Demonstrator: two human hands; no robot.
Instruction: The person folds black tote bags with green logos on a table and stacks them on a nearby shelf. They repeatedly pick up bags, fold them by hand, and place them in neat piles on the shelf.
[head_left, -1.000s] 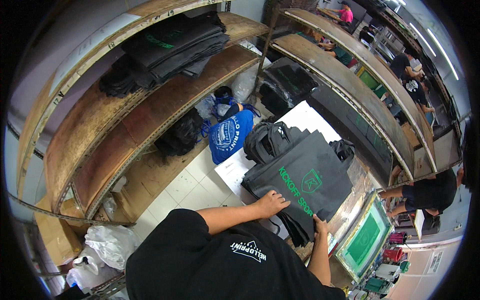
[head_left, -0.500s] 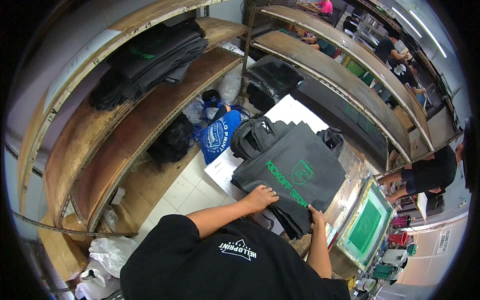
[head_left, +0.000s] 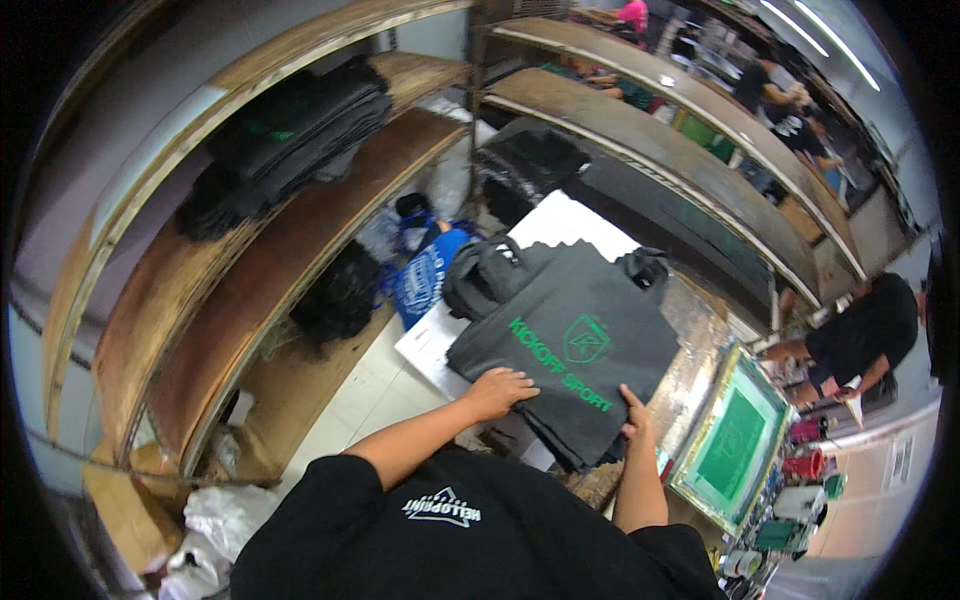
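Note:
In front of me, on the worktable, lies a stack of dark grey tote bags (head_left: 560, 290), with a green crest and lettering printed on the top one. Their handles bunch at the far left and far right corners. My left hand (head_left: 500, 393) grips the near left edge, its fingers over the top bag. At the near right edge my right hand (head_left: 636, 410) holds the bags, thumb on the print side and the other fingers partly hidden. The bags below hang out unevenly between my hands.
A screen-printing frame (head_left: 683, 470) with a green panel sits right of the stack. White board (head_left: 580, 215) lies under the bags. Shelves (head_left: 330, 190) rise at left, one carrying dark bags (head_left: 300, 125). A blue printed bag (head_left: 420, 280) is beyond. A co-worker (head_left: 865, 335) stands at right.
The view has shifted slightly. My right hand has slid up the edge of the top bag, uncovering the end of the lettering. My left hand still holds the near left edge.

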